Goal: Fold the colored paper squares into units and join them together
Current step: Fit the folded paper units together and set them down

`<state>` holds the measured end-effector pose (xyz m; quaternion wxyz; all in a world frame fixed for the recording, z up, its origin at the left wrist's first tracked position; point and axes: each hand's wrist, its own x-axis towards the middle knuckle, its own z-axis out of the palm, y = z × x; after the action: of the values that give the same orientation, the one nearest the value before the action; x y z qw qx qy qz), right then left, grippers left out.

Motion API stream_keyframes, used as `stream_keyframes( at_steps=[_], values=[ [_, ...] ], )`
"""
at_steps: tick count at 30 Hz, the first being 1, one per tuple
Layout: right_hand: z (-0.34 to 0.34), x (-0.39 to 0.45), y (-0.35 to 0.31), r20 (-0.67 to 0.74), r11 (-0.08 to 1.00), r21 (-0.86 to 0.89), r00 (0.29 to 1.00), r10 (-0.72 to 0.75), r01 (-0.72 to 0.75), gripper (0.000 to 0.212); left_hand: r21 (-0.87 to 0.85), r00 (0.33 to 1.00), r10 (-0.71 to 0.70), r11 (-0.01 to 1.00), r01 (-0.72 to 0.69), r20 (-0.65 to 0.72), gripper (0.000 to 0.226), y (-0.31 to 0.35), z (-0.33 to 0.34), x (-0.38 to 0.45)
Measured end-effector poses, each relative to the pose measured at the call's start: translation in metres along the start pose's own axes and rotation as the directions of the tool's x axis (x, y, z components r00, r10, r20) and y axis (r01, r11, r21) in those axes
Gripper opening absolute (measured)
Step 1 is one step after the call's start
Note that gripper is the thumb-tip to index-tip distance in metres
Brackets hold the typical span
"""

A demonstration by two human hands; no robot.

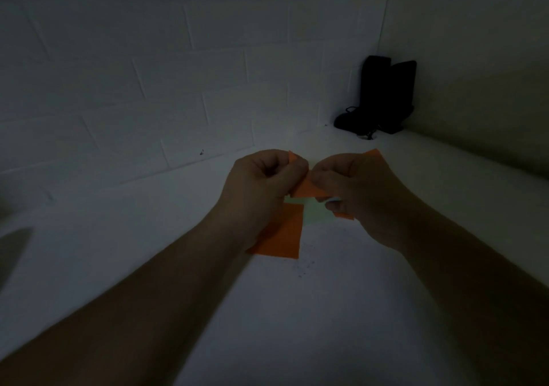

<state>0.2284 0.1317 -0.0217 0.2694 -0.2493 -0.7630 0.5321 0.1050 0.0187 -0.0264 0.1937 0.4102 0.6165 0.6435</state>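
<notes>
White brick walls (148,73) stand dim behind a pale table (297,311), and something black (383,97) sits in the far corner. Your left hand (261,183) and right hand (353,186) both pinch one folded orange paper (306,191) just above the table. Another orange square (282,237) lies flat below your left wrist, next to a pale green sheet (315,213). Paper like this is light, thin and bendy, so it probably tears or crumples easily. Hold it gently near the folds and corners, not in the middle.
</notes>
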Motion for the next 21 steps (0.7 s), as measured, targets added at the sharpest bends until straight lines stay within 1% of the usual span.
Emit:
stream_keyframes(
  at_steps=[3,5,7,10,15,17,19,21],
  values=[
    [0.0000,0.0006,0.0000,-0.003,1.000,-0.002,1.000,-0.022,0.022,0.031,0.032,1.000,0.003,0.999,-0.003,0.001,0.029,0.0005,-0.0006,0.0006],
    [-0.0008,0.0001,-0.0002,-0.005,0.999,0.033,1.000,0.002,-0.001,0.026,0.031,1.000,-0.013,0.999,0.012,0.003,0.033,0.0010,-0.0006,0.0010],
    [-0.0021,-0.0003,0.0006,-0.002,0.998,0.051,1.000,0.025,-0.025,0.021,0.012,0.999,-0.037,0.999,0.037,-0.009,0.032,0.0017,-0.0012,0.0014],
    [-0.0031,0.0000,0.0014,-0.012,0.998,0.066,1.000,0.019,-0.018,0.018,0.028,0.998,-0.054,0.998,0.054,-0.019,0.034,0.0012,-0.0024,0.0011],
    [-0.0030,0.0017,0.0040,-0.010,0.998,0.050,1.000,0.025,-0.024,0.023,-0.037,0.993,-0.110,0.993,0.112,0.039,0.023,0.0001,-0.0005,0.0010],
    [-0.0028,0.0022,0.0033,-0.003,0.998,0.057,0.999,0.032,-0.032,0.024,-0.015,0.991,-0.121,0.992,0.122,0.060,0.024,0.0001,-0.0002,0.0002],
    [-0.0025,0.0024,0.0030,0.001,0.998,0.057,1.000,0.031,-0.031,0.019,0.010,0.992,-0.112,0.994,0.112,0.052,0.026,0.0003,-0.0010,0.0003],
    [-0.0028,0.0021,0.0038,0.001,1.000,0.013,1.000,0.018,-0.018,0.014,-0.019,0.992,-0.116,0.993,0.117,0.049,0.023,0.0009,-0.0014,0.0005]
  ],
)
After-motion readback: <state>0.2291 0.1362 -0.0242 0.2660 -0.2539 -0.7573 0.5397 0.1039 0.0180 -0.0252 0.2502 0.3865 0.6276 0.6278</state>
